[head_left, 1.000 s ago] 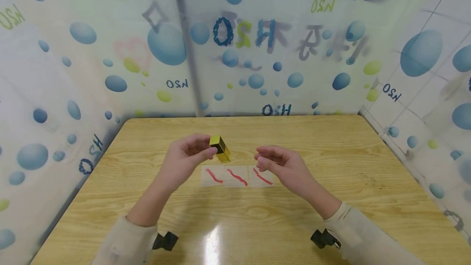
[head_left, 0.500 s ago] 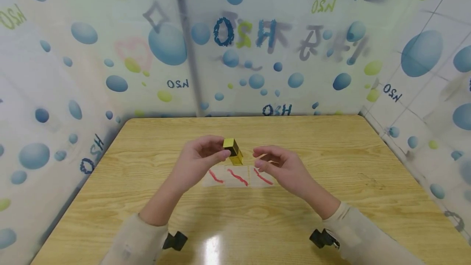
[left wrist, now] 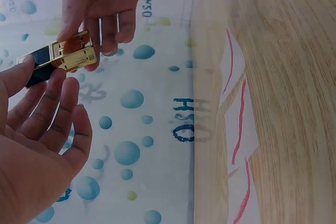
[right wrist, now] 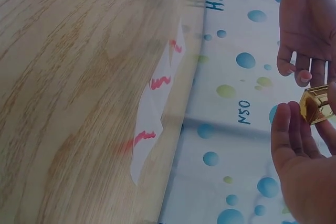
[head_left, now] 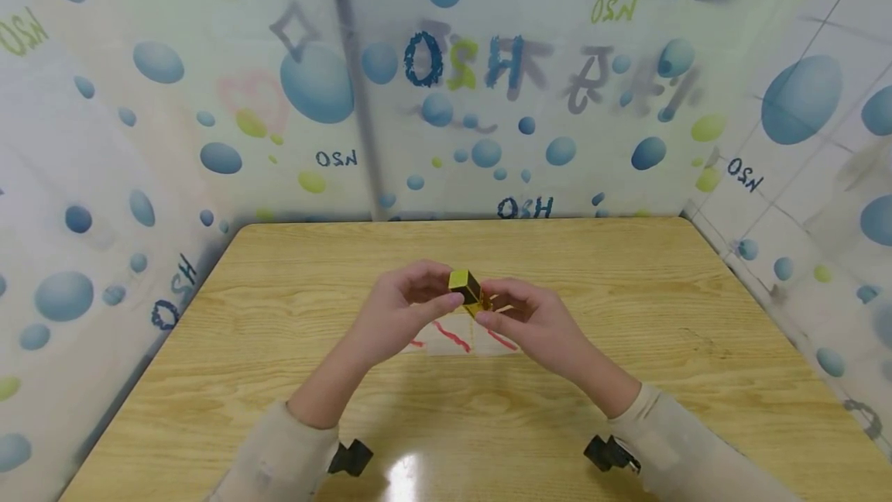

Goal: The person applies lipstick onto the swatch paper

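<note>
A small box-shaped black-and-gold case is held above the table between both hands. My left hand pinches its black end between thumb and fingers. At the gold end, my right hand has its thumb and forefinger on either side. The left wrist view shows the case lying slanted, with slots in its gold part and the other fingers of both hands loosely bent. Only the gold end shows in the right wrist view, at the right edge, partly covered by fingers.
Three white paper pieces, each with a red line, lie in a row on the wooden table beneath the hands. A curtain with blue and green spots stands behind the table. Black devices are at both wrists.
My left hand has moved right with the case, bringing its gold end to my right hand. The right hand has stayed nearly in place, and its thumb and forefinger have closed on the case.
</note>
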`<state>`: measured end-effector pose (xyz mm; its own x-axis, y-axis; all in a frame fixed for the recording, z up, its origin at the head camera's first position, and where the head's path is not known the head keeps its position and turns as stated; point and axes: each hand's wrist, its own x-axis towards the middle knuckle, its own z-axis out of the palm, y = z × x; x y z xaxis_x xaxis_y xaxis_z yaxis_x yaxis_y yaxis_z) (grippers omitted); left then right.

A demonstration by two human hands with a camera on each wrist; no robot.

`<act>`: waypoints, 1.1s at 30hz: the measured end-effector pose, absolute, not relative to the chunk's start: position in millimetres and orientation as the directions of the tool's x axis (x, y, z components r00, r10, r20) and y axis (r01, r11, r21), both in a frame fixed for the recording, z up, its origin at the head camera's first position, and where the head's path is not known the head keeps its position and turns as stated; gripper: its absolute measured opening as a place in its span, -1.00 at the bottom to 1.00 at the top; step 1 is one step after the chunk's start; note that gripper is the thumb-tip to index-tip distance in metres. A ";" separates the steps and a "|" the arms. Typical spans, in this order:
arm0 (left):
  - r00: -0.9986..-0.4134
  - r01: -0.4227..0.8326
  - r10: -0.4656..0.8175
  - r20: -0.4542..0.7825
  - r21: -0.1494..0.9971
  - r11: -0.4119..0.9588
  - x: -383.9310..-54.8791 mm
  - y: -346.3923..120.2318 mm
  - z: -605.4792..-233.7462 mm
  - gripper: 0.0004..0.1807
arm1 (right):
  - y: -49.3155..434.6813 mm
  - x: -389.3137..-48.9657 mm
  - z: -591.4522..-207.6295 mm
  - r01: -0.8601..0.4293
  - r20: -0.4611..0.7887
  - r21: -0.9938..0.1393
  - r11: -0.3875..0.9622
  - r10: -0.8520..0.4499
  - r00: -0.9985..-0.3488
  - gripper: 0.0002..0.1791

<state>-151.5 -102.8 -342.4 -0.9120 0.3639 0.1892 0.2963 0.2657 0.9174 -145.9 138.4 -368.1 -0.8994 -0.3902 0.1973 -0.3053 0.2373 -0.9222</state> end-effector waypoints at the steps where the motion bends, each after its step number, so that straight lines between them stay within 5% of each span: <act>1: -0.910 0.304 0.366 0.194 0.912 0.274 -151.2 -102.0 -342.5 -0.74 | 138.5 -145.6 -368.2 -0.317 0.211 -0.920 0.229 -0.393 -0.895 -0.61; 9: -0.906 0.315 0.378 0.191 0.901 0.298 -151.2 -100.3 -339.5 -0.70 | 141.3 -145.9 -369.4 -0.369 0.268 -0.905 0.212 -0.388 -0.882 -0.69; 33: -0.929 0.349 0.294 0.227 0.804 0.482 -160.4 -144.9 -347.6 -0.68 | 185.4 -162.2 -364.1 -0.230 0.125 -0.889 0.395 -0.274 -0.954 -0.62</act>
